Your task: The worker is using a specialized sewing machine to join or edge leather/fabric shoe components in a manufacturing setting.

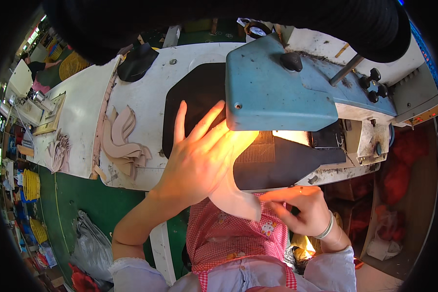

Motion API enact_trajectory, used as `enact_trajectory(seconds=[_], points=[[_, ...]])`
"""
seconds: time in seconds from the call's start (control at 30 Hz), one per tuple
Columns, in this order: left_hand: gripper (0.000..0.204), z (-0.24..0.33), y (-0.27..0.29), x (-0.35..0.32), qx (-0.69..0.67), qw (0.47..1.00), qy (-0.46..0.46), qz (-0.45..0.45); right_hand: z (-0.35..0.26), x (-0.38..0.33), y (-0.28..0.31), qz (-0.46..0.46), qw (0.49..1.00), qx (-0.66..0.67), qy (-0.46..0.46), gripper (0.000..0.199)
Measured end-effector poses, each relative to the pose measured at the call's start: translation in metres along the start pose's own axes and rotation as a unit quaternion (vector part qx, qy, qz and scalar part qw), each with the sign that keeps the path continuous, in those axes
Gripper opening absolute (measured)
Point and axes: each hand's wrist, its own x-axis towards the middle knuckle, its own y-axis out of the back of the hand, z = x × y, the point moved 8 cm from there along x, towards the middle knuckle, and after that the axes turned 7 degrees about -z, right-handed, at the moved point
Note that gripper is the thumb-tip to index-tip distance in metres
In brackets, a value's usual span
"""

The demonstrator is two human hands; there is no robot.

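Note:
A pale, curved, flat piece like leather runs from under the blue machine head down over the table's near edge. My left hand lies across it with fingers spread, palm down. Its fingertips reach beside and under the machine head, where a warm light shines. Beside the near end of the piece is my right hand, its index finger stretched toward the edge and its thumb apart from it. The other right fingers are curled. Beneath the machine head lies a dark plate with a brown ribbed patch.
Similar pale curved pieces lie stacked on the white table at left, with a further bundle beyond. A black piece rests at the far left. Black knobs stick out at right. A grey plastic bag sits below.

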Motion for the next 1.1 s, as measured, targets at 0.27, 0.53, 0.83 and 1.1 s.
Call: enact_trajectory(seconds=[0.27, 0.53, 0.83, 1.1], points=[[0.056, 0.006, 0.002, 0.000, 0.046, 0.999, 0.026, 0.005, 0.049, -0.024, -0.035, -0.037, 0.960, 0.244, -0.135, 0.030], [0.049, 0.018, -0.004, -0.002, 0.079, 0.995, 0.058, 0.023, 0.041, -0.035, 0.052, 0.182, 0.966, 0.113, -0.146, 0.025], [0.049, 0.021, -0.006, 0.006, 0.101, 0.988, 0.104, 0.049, 0.028, -0.017, 0.083, 0.411, 0.909, 0.073, 0.001, 0.025], [0.044, 0.001, -0.009, 0.014, 0.108, 0.987, 0.108, 0.050, 0.031, -0.002, 0.082, 0.271, 0.961, -0.041, 0.046, 0.026]])
